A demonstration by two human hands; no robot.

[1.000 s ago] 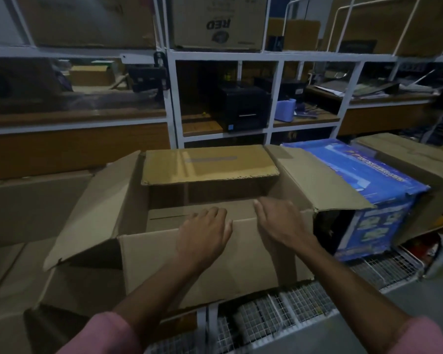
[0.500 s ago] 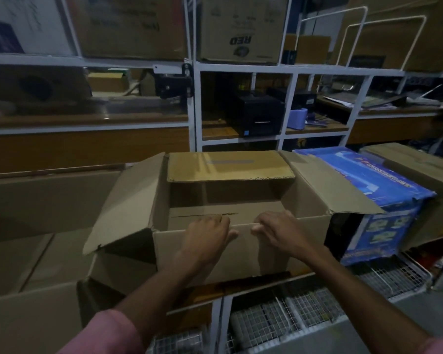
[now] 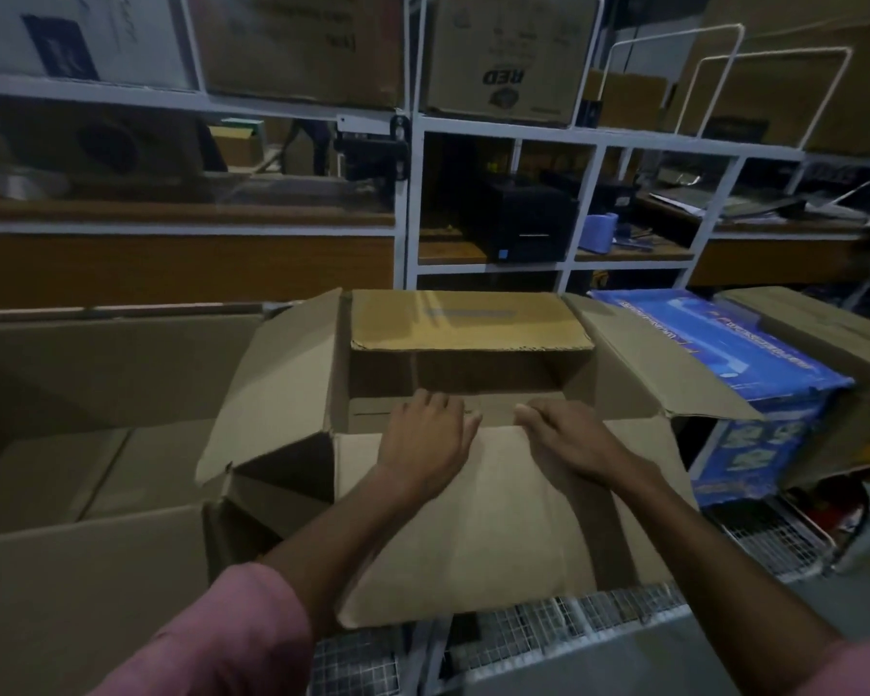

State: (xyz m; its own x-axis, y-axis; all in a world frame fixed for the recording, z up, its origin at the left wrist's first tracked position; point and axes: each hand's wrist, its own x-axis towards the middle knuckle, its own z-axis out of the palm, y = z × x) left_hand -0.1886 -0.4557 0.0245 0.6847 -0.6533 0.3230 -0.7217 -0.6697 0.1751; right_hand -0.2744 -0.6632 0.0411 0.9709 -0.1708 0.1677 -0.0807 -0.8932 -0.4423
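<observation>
An open brown cardboard box [image 3: 383, 389] stands on a shelf in front of me, all its flaps spread. My left hand [image 3: 425, 437] and my right hand [image 3: 568, 439] lie side by side on the near flap [image 3: 498, 524]. Their fingers are hooked over its top edge, and the flap leans out toward me. The far flap [image 3: 468, 319] lies level over the back of the box. The left flap [image 3: 272, 384] and right flap [image 3: 649, 364] stick up and outward. I see nothing but bare cardboard inside the box.
A blue printed carton [image 3: 754, 354] sits close on the right, with a brown box [image 3: 834, 334] behind it. Large flat cardboard [image 3: 71, 394] fills the left. Wire mesh shelving [image 3: 598, 615] runs below. White racks behind hold a black printer [image 3: 528, 223] and cartons.
Both hands went from lying flat on the near flap to hooking over its edge. The flap has swung out toward me, and my view has moved closer and rightward.
</observation>
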